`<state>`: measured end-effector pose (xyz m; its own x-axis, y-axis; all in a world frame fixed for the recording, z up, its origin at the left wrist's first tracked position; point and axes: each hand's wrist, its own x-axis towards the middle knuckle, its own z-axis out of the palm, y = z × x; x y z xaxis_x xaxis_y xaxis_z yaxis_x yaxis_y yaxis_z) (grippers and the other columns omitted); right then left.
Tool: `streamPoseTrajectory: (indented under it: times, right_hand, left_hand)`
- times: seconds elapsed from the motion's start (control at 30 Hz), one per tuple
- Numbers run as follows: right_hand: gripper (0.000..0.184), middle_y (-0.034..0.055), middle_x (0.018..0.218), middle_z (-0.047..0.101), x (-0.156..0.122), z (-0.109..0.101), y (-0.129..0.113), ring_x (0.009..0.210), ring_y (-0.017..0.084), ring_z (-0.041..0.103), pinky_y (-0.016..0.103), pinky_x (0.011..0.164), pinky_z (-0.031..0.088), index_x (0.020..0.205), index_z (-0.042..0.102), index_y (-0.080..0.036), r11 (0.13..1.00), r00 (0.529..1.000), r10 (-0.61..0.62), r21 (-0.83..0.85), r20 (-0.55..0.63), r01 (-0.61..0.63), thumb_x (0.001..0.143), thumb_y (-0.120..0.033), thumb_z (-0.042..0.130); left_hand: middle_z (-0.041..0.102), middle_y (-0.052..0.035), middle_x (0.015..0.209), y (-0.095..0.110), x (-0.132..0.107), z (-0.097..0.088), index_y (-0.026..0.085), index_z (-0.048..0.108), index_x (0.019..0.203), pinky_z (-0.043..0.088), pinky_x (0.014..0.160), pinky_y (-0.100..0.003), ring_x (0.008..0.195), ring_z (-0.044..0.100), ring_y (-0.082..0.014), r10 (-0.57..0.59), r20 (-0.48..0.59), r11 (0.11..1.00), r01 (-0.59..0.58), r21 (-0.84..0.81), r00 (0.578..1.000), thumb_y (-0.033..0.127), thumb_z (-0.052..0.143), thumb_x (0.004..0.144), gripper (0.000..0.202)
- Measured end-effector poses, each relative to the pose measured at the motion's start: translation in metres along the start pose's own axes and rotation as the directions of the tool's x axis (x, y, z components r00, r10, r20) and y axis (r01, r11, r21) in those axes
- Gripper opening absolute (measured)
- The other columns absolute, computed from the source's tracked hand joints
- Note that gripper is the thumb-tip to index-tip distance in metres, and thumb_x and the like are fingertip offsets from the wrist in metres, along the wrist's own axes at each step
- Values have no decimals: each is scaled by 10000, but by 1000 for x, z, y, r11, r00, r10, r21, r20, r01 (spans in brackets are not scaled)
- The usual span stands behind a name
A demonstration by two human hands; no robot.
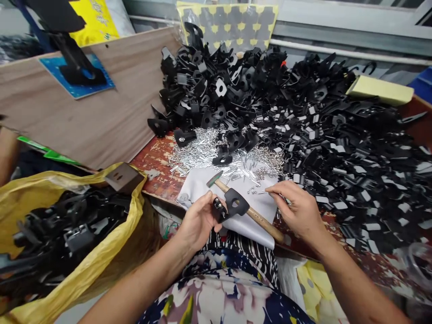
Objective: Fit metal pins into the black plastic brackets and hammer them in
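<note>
My left hand (201,220) is closed around a black plastic clip (232,204), a flat piece with a hole and a hinge-like end near my thumb. Between the thumb and index finger of my right hand (297,207) is a thin metal pin (263,192), pinched above the pale cloth (199,180). Under the clip lies a hammer (263,222) with a wooden handle, its head pointing to the upper left. A few small silver springs (253,191) sit on the cloth near the pin's tip.
Loose metal pins and springs (202,146) are heaped behind the cloth. Large piles of black plastic parts (364,166) cover the table's back and right. At left stand a wooden board (135,90) and a yellow bag (135,202) of black parts. A yellow box (381,89) rests at back right.
</note>
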<state>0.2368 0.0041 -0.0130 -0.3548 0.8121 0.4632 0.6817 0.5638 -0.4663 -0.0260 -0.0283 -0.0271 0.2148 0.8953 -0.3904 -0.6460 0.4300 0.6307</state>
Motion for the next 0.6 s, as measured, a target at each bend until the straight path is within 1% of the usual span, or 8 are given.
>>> streamPoseTrajectory:
  times: [0.03, 0.1, 0.17, 0.23, 0.3, 0.4, 0.53, 0.6]
  right_hand:
    - [237, 49, 970, 721, 1, 1, -13, 911, 221, 673, 376, 800, 541, 1058, 706, -287, 998, 1000, 2, 58, -14, -1, 989, -165, 514]
    - [262, 31, 979, 732, 5, 6, -40, 922, 217, 681, 375, 797, 553, 1095, 712, -312, 987, 1000, -4, 159, -16, 6, 974, -148, 548]
    - [277, 22, 971, 736, 10, 15, -62, 907, 208, 683, 372, 793, 561, 1139, 698, -319, 969, 999, -30, 246, -14, 33, 963, -141, 581]
    - [266, 21, 959, 733, 15, 24, -76, 882, 197, 680, 368, 783, 562, 1142, 683, -308, 952, 998, -68, 299, -5, 66, 966, -134, 587]
    - [227, 22, 934, 724, 19, 33, -83, 854, 184, 669, 362, 776, 556, 1101, 676, -287, 943, 995, -101, 319, 10, 92, 975, -128, 574]
    - [166, 17, 876, 698, 22, 39, -83, 809, 165, 637, 341, 745, 534, 1018, 662, -238, 945, 994, -112, 312, 17, 101, 972, -112, 564]
    - [128, 6, 837, 661, 23, 39, -81, 769, 142, 601, 302, 700, 509, 966, 634, -195, 950, 994, -110, 295, 22, 98, 955, -87, 565]
    - [138, 16, 838, 654, 23, 38, -84, 781, 145, 595, 296, 706, 515, 960, 628, -184, 963, 988, -151, 230, 26, 141, 966, -78, 539]
  left_hand:
    - [625, -36, 740, -1, 1, 1, 152, 688, 727, 356, 372, -199, 564, 486, -116, 10, 5, 1000, -10, 11, 1000, 514, 791, 751, 376]
    - [597, -21, 709, -4, 4, 1, 146, 685, 701, 323, 366, -183, 556, 462, -103, 35, 12, 998, -36, 43, 999, 467, 811, 750, 348]
    - [581, -7, 702, -7, 5, 2, 143, 691, 706, 329, 376, -175, 561, 454, -95, 53, 14, 996, -54, 68, 998, 411, 835, 744, 306]
    - [579, 2, 696, -9, 6, 1, 147, 700, 732, 362, 386, -177, 565, 461, -97, 63, 10, 995, -64, 73, 998, 399, 849, 744, 292]
    - [576, 9, 684, -10, 5, 1, 153, 701, 749, 393, 385, -179, 562, 469, -101, 70, 5, 995, -70, 66, 998, 403, 853, 751, 292]
    - [575, 12, 685, -11, 3, -1, 153, 694, 753, 401, 362, -171, 552, 476, -100, 76, -8, 996, -76, 47, 997, 422, 851, 758, 311]
    - [594, 4, 681, -12, 3, -5, 140, 703, 767, 426, 359, -183, 531, 489, -101, 66, -9, 997, -66, 46, 998, 439, 854, 750, 336]
    - [601, 5, 676, -13, 3, -6, 139, 699, 764, 447, 378, -196, 522, 492, -100, 73, -9, 996, -72, 52, 997, 439, 854, 747, 338]
